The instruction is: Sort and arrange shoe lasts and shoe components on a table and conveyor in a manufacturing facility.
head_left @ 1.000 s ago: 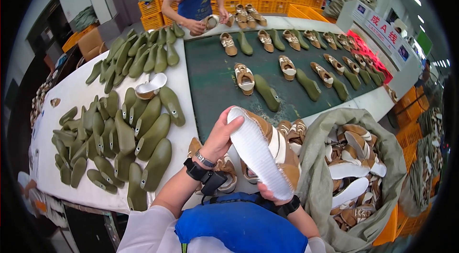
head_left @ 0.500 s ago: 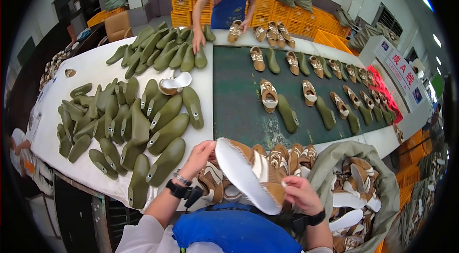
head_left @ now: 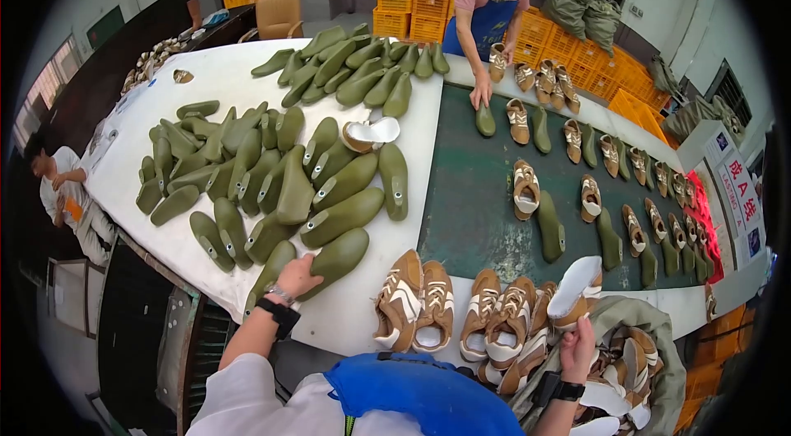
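My left hand [head_left: 297, 278] is closed at the near end of a green shoe last [head_left: 342, 259], which lies among the lasts at the near edge of the white tabletop. Another green last [head_left: 270, 273] lies right beside that hand. At the right, my right hand [head_left: 578, 344] holds up a brown shoe upper [head_left: 576, 291] with its white underside showing, above a grey-green sack [head_left: 659, 312] full of similar uppers. Between my hands, several brown and white shoe uppers [head_left: 435, 300] stand at the table's near edge.
A heap of green lasts [head_left: 239, 147] covers the white table's [head_left: 412, 180] left part. Uppers and lasts stand in rows on a dark green conveyor belt [head_left: 478, 205]. Across the table, a co-worker's hand [head_left: 481, 92] touches a last. A white sign box [head_left: 733, 189] stands at the right.
My left hand has let go of the upper and moved left to a last. My right hand has carried the upper right, over the sack. The co-worker's hand has brought a last onto the belt.
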The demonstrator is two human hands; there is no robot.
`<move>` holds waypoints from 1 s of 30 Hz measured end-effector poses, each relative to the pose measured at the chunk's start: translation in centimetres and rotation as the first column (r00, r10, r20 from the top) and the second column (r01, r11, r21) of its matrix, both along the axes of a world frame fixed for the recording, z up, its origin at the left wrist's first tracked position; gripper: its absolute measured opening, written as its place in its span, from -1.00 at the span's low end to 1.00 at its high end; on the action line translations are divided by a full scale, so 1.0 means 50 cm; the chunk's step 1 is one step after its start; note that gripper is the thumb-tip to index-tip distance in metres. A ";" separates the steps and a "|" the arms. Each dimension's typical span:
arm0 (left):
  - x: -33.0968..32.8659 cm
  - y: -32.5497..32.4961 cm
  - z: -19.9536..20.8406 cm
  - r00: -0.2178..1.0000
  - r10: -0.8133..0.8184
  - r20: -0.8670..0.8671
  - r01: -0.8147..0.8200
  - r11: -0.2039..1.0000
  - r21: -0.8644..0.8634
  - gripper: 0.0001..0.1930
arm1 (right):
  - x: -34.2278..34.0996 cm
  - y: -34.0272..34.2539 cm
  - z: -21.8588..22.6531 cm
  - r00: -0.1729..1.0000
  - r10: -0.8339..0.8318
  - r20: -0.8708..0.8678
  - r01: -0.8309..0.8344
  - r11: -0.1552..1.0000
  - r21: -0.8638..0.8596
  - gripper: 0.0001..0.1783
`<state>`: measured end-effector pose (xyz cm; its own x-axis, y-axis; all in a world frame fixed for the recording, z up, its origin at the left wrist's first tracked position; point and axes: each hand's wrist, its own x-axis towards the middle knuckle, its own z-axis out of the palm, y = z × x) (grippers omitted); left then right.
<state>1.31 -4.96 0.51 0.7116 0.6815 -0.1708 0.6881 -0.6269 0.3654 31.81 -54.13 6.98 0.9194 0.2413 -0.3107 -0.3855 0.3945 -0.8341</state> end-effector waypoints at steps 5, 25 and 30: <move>-0.043 0.011 0.001 0.971 0.171 0.165 -0.119 0.951 -0.285 -0.58 | -0.003 -0.032 -0.043 0.990 -0.099 -0.099 0.109 0.988 0.107 -0.87; 0.795 -0.223 -0.103 0.941 -0.338 -0.027 0.336 0.940 -0.059 -0.24 | -0.061 -0.037 0.009 0.995 -0.003 0.100 0.019 0.988 -0.152 -0.82; 0.833 -0.213 -0.122 0.934 -0.349 -0.080 0.340 0.934 -0.107 -0.24 | -0.099 0.001 0.133 0.999 0.018 0.028 -0.009 0.958 -0.287 -0.78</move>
